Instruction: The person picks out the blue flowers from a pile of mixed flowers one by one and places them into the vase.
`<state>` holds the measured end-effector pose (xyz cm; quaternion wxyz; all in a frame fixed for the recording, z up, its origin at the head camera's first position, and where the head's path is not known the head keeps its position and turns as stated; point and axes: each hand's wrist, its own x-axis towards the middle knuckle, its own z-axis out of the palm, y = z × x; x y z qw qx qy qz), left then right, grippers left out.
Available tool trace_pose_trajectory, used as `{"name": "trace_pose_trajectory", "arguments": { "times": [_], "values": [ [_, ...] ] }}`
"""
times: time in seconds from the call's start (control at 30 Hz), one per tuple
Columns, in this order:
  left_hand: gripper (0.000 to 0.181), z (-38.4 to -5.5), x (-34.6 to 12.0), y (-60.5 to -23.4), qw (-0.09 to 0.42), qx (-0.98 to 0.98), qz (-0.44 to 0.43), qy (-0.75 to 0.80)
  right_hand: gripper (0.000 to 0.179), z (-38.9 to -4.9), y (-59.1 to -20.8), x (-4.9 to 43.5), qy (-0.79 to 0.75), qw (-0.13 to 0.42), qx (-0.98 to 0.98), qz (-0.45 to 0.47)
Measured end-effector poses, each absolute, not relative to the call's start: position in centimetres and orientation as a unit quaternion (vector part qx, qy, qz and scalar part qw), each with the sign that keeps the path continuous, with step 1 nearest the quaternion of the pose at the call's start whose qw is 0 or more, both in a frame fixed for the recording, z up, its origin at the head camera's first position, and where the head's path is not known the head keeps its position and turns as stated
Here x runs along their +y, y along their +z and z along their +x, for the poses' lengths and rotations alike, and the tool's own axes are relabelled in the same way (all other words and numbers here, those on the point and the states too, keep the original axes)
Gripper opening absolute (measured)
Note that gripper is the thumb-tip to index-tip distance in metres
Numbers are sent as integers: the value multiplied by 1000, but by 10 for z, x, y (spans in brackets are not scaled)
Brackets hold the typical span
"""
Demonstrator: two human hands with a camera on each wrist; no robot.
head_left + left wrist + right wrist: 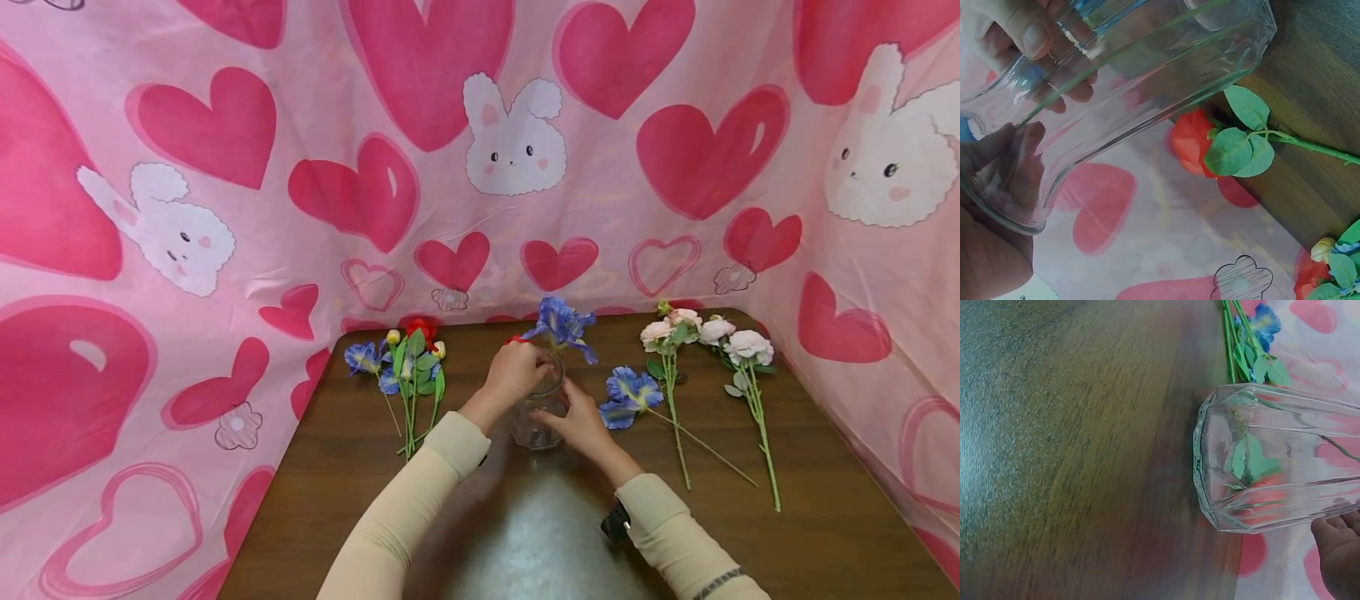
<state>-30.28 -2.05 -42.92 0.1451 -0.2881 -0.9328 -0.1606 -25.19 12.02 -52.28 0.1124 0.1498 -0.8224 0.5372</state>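
Note:
A clear faceted glass vase (536, 432) stands upright mid-table. My left hand (517, 371) reaches over its rim, fingertips inside the flared mouth, pinching the green stem (1085, 76) of a blue iris (561, 323). The stem runs down inside the glass and the bloom shows beyond the rim. My right hand (579, 423) grips the vase's side, thumb in front, other fingers behind the glass (1260, 37). In the right wrist view only part of the right hand (1341, 556) shows beside the vase (1200, 456).
Behind the vase lies a red rose (1190, 142), mostly hidden by my left hand from above. Left on the table (337, 500) is a bunch of blue irises (363, 358), yellow buds and a red flower (422, 329). To the right lie another iris (630, 396) and pale pink flowers (748, 347).

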Motion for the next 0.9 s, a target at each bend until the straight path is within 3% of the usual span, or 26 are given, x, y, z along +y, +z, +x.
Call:
{"name": "trace_pose_trajectory", "arguments": {
  "times": [0.4,0.9],
  "values": [
    [10,-301,-20,-426,114,-938,-294,-144,71,-251,-523,119,535,117,-823,152],
    [9,-301,-22,-425,127,-930,-303,-164,72,-253,-525,120,539,113,-820,157]
  ]
}}
